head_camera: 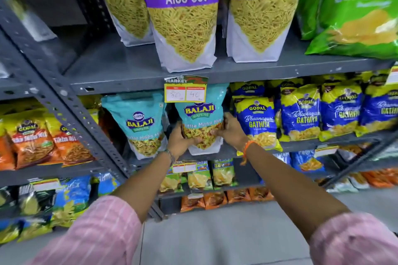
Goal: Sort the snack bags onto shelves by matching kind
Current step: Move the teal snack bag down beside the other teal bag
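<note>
A teal Balaji snack bag [200, 112] stands upright on the middle grey shelf [301, 145], under a yellow price tag [185, 93]. My left hand [181, 139] grips its lower left side and my right hand [230, 130] grips its right side. A second matching teal Balaji bag [140, 122] stands just to its left. Blue and yellow Gopal Gathiya bags [255, 122] fill the same shelf to the right.
Purple Aloo Sev bags [185, 17] and a green chips bag [355, 11] stand on the shelf above. Orange Gopal bags [32, 142] sit in the left rack past a slanted grey upright [71, 105]. Lower shelves hold several small bags; the grey floor [215, 232] lies below.
</note>
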Demonstrator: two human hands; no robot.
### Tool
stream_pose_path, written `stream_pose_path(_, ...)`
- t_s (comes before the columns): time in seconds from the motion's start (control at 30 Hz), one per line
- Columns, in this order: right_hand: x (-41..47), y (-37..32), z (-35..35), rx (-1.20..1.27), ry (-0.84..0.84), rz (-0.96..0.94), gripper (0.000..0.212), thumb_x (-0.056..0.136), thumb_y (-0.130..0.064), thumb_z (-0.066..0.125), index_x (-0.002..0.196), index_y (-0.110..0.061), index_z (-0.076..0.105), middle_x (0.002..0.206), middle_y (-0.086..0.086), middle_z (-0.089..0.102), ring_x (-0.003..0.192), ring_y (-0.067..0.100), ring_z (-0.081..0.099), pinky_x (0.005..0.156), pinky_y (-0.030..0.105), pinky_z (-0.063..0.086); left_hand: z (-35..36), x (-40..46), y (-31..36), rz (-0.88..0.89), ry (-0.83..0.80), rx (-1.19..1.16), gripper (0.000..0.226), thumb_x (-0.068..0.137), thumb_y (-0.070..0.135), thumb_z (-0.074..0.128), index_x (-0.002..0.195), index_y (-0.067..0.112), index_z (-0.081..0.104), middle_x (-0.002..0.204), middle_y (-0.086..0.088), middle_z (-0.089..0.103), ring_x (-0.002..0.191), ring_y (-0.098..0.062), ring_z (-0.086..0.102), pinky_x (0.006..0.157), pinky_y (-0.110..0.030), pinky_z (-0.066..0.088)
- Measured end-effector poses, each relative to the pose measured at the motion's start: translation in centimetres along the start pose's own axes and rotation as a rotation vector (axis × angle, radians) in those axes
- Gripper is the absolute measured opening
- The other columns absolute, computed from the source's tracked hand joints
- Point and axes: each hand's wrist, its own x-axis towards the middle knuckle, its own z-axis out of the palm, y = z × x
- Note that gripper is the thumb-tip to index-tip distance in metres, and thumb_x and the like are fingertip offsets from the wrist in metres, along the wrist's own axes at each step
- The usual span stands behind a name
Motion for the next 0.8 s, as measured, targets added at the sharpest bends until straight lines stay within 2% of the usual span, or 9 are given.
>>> stream_pose_path(0.1, 1.0, 0.1, 0.4, -0.082, 0.021, -0.024, 0.064, 0.074, 0.004, 0.080, 0.128, 0.000, 0.046, 0.129, 0.021, 0.063, 0.122, 0.032, 0.060, 0.103, 0.053, 0.051, 0.2, 1.4, -0.7, 0.013, 0.066, 0.074, 0.093, 0.067, 0.010, 0.095, 0.146, 0.013, 0.046, 0.141, -0.011, 0.064, 0.133, -0.029, 0.059, 0.112, -0.053, 0.049)
stream_pose_path(0.17, 1.5, 0.5, 0.4, -0.094, 0.010, -0.021, 0.067, 0.075, 0.003, 0.080, 0.131, -0.001, 0.043, 0.131, 0.019, 0.062, 0.124, 0.030, 0.058, 0.104, 0.052, 0.050, 0.4, 2.0, -1.0, 0.011, 0.087, 0.110, 0.094, 0.067, 0.011, 0.095, 0.147, 0.013, 0.046, 0.142, -0.012, 0.064, 0.135, -0.031, 0.058, 0.112, -0.053, 0.049)
stream_pose_path(0.33, 2.5, 2.0, 0.9, -0.111, -0.041, -0.001, 0.070, 0.078, 0.006, 0.077, 0.135, -0.007, 0.038, 0.135, 0.016, 0.059, 0.129, 0.028, 0.055, 0.108, 0.051, 0.048, 0.9, 1.9, -1.0, 0.006, 0.088, 0.149, 0.089, 0.072, 0.005, 0.092, 0.148, 0.008, 0.046, 0.145, -0.014, 0.062, 0.136, -0.029, 0.055, 0.104, -0.031, 0.042)
stream_pose_path(0.4, 2.8, 2.6, 1.1, -0.132, -0.040, 0.004, 0.070, 0.078, 0.007, 0.076, 0.135, -0.007, 0.038, 0.136, 0.016, 0.059, 0.129, 0.027, 0.055, 0.109, 0.050, 0.048, 0.9, 2.0, -1.7, -0.017, 0.087, 0.154, 0.086, 0.074, 0.001, 0.088, 0.149, 0.007, 0.046, 0.147, -0.013, 0.060, 0.135, -0.024, 0.054, 0.105, -0.028, 0.041)
stream_pose_path(0.53, 3.4, 3.4, 1.1, -0.129, -0.039, 0.016, 0.072, 0.080, 0.006, 0.074, 0.138, -0.010, 0.037, 0.137, 0.015, 0.059, 0.130, 0.027, 0.054, 0.109, 0.049, 0.047, 0.8, 2.5, -2.6, -0.043, 0.045, 0.119, 0.082, 0.082, -0.005, 0.080, 0.153, 0.011, 0.040, 0.153, -0.014, 0.055, 0.143, -0.032, 0.051, 0.118, -0.048, 0.045)
stream_pose_path(0.67, 3.9, 4.1, 1.2, -0.093, -0.013, 0.052, 0.069, 0.080, 0.009, 0.072, 0.137, -0.009, 0.037, 0.136, 0.015, 0.059, 0.130, 0.028, 0.055, 0.108, 0.048, 0.048, 0.9, 2.3, -2.7, -0.085, 0.050, 0.051, 0.080, 0.091, -0.004, 0.071, 0.157, 0.015, 0.031, 0.157, -0.012, 0.051, 0.144, -0.030, 0.049, 0.119, -0.049, 0.044)
stream_pose_path(0.8, 4.4, 6.0, 1.2, -0.100, -0.072, 0.072, 0.066, 0.084, 0.005, 0.070, 0.140, -0.008, 0.039, 0.136, 0.017, 0.060, 0.129, 0.030, 0.055, 0.109, 0.054, 0.047, 1.6, 2.1, -3.3, -0.101, 0.045, 0.033, 0.072, 0.095, 0.001, 0.068, 0.156, 0.014, 0.032, 0.154, -0.012, 0.052, 0.141, -0.031, 0.052, 0.118, -0.048, 0.044)
